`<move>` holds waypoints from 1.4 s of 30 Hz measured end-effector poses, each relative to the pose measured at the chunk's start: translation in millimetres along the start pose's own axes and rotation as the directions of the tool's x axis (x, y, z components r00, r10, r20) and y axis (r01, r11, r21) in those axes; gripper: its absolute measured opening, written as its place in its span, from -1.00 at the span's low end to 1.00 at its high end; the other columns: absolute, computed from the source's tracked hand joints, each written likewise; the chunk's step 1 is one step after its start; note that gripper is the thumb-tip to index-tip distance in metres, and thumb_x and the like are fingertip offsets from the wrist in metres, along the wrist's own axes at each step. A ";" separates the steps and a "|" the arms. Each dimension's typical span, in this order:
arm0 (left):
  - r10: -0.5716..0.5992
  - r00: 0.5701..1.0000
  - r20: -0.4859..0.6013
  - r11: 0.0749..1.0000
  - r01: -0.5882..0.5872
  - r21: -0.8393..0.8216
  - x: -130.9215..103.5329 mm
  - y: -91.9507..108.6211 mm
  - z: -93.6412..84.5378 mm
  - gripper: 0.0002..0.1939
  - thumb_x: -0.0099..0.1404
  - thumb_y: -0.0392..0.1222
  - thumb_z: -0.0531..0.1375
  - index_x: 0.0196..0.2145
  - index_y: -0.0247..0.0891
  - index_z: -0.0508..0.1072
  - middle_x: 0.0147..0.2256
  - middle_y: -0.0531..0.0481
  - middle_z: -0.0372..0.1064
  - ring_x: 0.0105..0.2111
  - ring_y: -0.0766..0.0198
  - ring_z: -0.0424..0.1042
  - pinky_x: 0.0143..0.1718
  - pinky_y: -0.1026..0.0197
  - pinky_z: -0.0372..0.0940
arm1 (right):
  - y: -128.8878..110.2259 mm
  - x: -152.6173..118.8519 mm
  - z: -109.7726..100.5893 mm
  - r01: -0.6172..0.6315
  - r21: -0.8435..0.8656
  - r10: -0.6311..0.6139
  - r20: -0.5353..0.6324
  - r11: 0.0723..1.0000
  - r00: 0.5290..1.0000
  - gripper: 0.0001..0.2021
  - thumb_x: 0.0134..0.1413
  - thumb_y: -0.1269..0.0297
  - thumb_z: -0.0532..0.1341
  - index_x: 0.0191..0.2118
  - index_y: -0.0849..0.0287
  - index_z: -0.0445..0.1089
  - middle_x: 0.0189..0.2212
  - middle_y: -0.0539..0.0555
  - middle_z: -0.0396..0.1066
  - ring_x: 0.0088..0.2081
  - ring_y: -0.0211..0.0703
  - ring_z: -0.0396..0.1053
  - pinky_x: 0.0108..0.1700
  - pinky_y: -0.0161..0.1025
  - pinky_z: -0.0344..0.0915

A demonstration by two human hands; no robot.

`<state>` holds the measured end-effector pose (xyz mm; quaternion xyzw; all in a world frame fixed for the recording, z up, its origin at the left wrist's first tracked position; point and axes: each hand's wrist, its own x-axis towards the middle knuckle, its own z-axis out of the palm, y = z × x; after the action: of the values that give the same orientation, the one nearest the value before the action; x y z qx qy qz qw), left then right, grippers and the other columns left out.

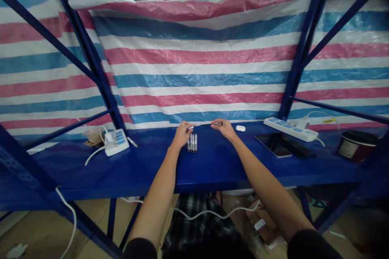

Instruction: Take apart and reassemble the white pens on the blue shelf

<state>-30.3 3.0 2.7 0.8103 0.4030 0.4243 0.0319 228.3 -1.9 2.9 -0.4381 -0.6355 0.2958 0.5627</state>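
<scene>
My left hand [181,134] is closed, pinching a white-barrelled pen [191,128] whose thin tip points toward my other hand. Across a short gap, my right hand [225,128] grips a small greyish piece [217,123] between thumb and fingers; it looks like a pen part, possibly a cap, but is too small to be sure. Just below my left hand, several white-and-grey pens [192,143] lie side by side in a tidy row on the blue shelf [219,166], dark ends toward me.
A single pen [132,142] lies beside the left power strip [117,142]. On the right are a white earbud case [240,128], a phone [272,146], a dark flat object [292,145], another power strip [290,128] and a dark lidded tub [357,145]. Blue posts [306,36] frame the shelf.
</scene>
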 end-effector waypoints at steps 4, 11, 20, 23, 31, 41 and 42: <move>-0.007 1.000 -0.017 0.999 0.007 -0.034 0.2 -0.9 0.3 -0.66 0.32 -0.34 0.19 0.02 -0.22 0.57 -0.13 -0.11 0.44 -0.08 0.14 0.45 0.07 0.09 0.30 | -3.1 -1.3 -1.1 0.002 -0.001 -0.002 0.003 1.000 1.000 -0.54 -0.27 -0.05 0.40 -0.29 0.24 0.54 -0.63 -0.11 0.12 -0.53 -0.27 0.03 -0.42 -0.26 -0.01; -0.115 0.993 -0.012 0.980 0.112 -0.167 0.3 5.5 0.1 -0.72 0.22 -0.34 0.28 -0.09 -0.21 0.55 -0.17 -0.03 0.54 -0.23 0.20 0.49 -0.08 0.15 0.37 | -1.9 -2.7 0.6 0.005 -0.022 -0.004 0.028 1.000 1.000 -0.53 -0.23 -0.05 0.39 -0.27 0.25 0.55 -0.65 -0.12 0.12 -0.54 -0.28 0.03 -0.43 -0.26 -0.01; -0.047 0.997 0.054 0.980 0.057 -0.191 0.2 10.5 0.6 -0.77 0.28 -0.25 0.28 -0.10 -0.21 0.61 -0.07 -0.10 0.57 -0.04 0.11 0.51 0.06 0.08 0.35 | 5.7 -1.5 6.9 0.059 -0.059 -0.053 0.097 0.997 0.994 -0.56 -0.19 -0.05 0.39 -0.28 0.24 0.56 -0.65 -0.11 0.16 -0.55 -0.28 0.06 -0.42 -0.27 0.02; 0.007 0.991 0.132 0.982 0.018 -0.189 -1.1 16.4 2.3 -0.76 0.32 -0.18 0.26 -0.08 -0.21 0.62 -0.08 -0.11 0.57 -0.04 0.11 0.52 0.06 0.08 0.35 | 5.5 -4.0 15.3 0.088 -0.082 -0.077 0.127 0.993 0.989 -0.59 -0.18 -0.03 0.39 -0.29 0.23 0.57 -0.64 -0.11 0.17 -0.55 -0.28 0.08 -0.42 -0.27 0.02; -0.005 0.991 0.131 0.972 0.036 -0.232 -1.7 24.2 2.3 -0.75 0.28 -0.21 0.30 -0.08 -0.21 0.63 -0.09 -0.11 0.59 -0.06 0.12 0.54 0.05 0.11 0.36 | 2.3 -5.8 18.3 0.078 -0.112 -0.066 0.106 0.991 0.992 -0.63 -0.18 0.04 0.39 -0.30 0.24 0.58 -0.63 -0.08 0.24 -0.54 -0.25 0.12 -0.41 -0.26 0.05; -0.008 0.992 0.126 0.972 0.037 -0.230 -1.9 23.0 3.3 -0.79 0.25 -0.23 0.32 -0.15 -0.22 0.64 -0.13 -0.09 0.59 -0.09 0.12 0.55 0.03 0.11 0.38 | 5.5 -5.7 17.3 0.096 -0.125 -0.075 0.164 0.988 0.984 -0.65 -0.09 -0.02 0.35 -0.36 0.21 0.59 -0.58 -0.01 0.36 -0.48 -0.20 0.21 -0.36 -0.24 0.12; -0.008 0.992 0.124 0.973 0.037 -0.228 -1.9 22.5 3.3 -0.79 0.25 -0.22 0.32 -0.14 -0.21 0.64 -0.13 -0.09 0.59 -0.08 0.12 0.54 0.04 0.11 0.38 | 5.3 -5.7 17.4 0.105 -0.127 -0.083 0.167 0.986 0.983 -0.65 -0.06 -0.03 0.33 -0.38 0.21 0.59 -0.55 0.02 0.40 -0.45 -0.18 0.25 -0.33 -0.23 0.14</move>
<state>-14.4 -12.4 8.2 0.8211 0.3577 0.4171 0.1548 212.4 -2.7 -7.7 -0.4195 -0.7173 0.2595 0.4921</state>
